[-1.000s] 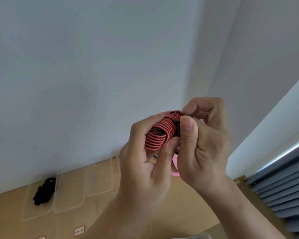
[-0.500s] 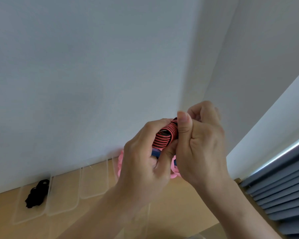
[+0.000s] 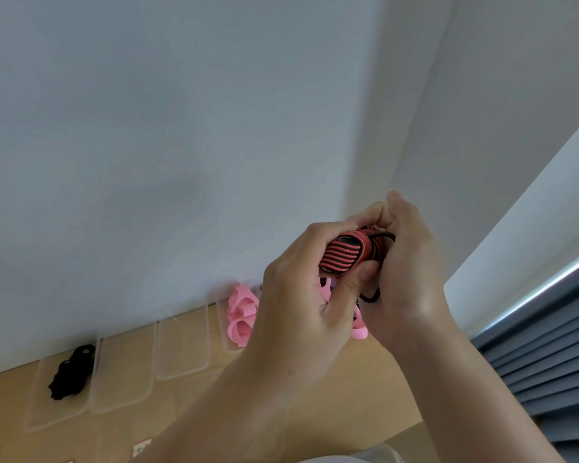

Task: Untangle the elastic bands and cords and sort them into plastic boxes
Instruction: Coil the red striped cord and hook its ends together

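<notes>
Striped red-and-black elastic band (image 3: 346, 253), rolled: held above the counter (image 3: 348, 396), one end gripped by the left hand (image 3: 295, 305), the other enclosed by curled fingers of the right hand (image 3: 411, 279). Pink bands (image 3: 243, 312) and black cords (image 3: 71, 372) are kept in separate clear boxes (image 3: 124, 372).

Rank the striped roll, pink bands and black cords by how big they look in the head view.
Largest: striped roll, though it is nearest the camera.
Then pink bands and black cords, which look alike; the left hand hides part of the pink.
</notes>
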Available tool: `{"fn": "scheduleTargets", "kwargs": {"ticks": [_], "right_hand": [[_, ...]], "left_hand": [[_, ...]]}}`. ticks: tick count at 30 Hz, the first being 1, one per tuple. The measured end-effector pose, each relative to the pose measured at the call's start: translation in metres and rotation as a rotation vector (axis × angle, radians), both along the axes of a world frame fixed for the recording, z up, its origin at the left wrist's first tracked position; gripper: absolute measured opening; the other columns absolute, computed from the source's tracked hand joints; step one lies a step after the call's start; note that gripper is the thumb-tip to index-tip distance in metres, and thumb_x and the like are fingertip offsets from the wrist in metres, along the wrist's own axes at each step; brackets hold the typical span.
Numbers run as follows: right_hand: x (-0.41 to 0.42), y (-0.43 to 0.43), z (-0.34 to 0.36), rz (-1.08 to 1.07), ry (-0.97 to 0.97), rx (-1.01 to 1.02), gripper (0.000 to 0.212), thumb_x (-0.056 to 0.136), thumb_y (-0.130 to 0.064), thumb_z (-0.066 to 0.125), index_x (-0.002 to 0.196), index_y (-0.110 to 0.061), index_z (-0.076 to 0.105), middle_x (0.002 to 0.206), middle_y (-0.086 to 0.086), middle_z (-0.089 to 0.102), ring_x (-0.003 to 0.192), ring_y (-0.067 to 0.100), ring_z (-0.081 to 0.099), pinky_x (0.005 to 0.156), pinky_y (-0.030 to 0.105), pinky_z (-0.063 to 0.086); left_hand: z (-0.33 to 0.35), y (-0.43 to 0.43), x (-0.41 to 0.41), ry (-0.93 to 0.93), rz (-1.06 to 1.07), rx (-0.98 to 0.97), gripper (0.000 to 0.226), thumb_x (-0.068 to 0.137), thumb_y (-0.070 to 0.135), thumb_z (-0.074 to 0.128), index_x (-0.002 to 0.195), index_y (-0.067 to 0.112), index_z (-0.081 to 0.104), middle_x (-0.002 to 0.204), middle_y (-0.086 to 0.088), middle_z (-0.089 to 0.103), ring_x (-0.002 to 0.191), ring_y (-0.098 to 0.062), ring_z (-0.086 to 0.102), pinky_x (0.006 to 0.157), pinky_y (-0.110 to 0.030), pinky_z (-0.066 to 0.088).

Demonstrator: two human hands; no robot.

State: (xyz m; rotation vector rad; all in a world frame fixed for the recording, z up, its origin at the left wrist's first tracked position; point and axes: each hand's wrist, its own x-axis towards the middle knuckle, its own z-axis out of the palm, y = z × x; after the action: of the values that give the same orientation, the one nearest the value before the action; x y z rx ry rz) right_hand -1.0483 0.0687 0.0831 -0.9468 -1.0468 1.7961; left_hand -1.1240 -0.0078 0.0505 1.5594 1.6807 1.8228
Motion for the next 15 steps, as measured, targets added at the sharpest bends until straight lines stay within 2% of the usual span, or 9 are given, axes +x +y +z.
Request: {"fn": "scheduleTargets", "kwargs": {"ticks": [3,8,12,15], "right_hand": [[0.0016,0.0015,0.0022,-0.061,-0.004,-0.022,0.051,0.1,-0.041,0.049,0.056,-0.017,0.053,0.059,0.001,0.048,0.05,0.016,0.047,0.049,0.025,0.04],[0.0013,0.0003,0.0008,-0.16,-0.078,0.032,0.063,0.101,-0.041,0.048,0.041,-0.023,0.046,0.046,-0.007,0.045,0.042,0.012,0.045,0.04,0.022,0.037],[0.0007,0.0008,0.0006,-0.228,-0.142,0.095,0.068,0.103,-0.039,0.045,0.038,-0.022,0.046,0.042,-0.008,0.044,0.038,0.01,0.045,0.036,0.019,0.037],[0.0014,0.0018,0.0017,-0.195,-0.167,0.083,0.067,0.101,-0.045,0.046,0.038,-0.023,0.046,0.045,-0.008,0.042,0.043,0.011,0.044,0.046,0.027,0.04]], "left_hand": [[0.0022,-0.0018,-0.0001,0.054,-0.023,-0.001,0.034,0.093,0.013,0.07,0.123,0.027,0.06,0.103,0.012,0.071,0.091,-0.012,0.072,0.076,-0.031,0.057],[0.0032,-0.0025,0.0019,0.135,-0.046,0.004,0.038,0.093,0.006,0.067,0.127,0.02,0.062,0.11,0.009,0.073,0.102,-0.012,0.071,0.08,-0.036,0.058],[0.0017,-0.0002,0.0013,0.173,-0.058,0.01,0.045,0.092,0.002,0.066,0.13,0.026,0.06,0.111,0.012,0.072,0.1,-0.008,0.071,0.081,-0.026,0.058],[-0.0002,0.0003,-0.001,0.086,-0.088,-0.015,0.036,0.095,0.008,0.068,0.124,0.027,0.06,0.104,0.014,0.072,0.089,-0.006,0.074,0.075,-0.018,0.056]]}}
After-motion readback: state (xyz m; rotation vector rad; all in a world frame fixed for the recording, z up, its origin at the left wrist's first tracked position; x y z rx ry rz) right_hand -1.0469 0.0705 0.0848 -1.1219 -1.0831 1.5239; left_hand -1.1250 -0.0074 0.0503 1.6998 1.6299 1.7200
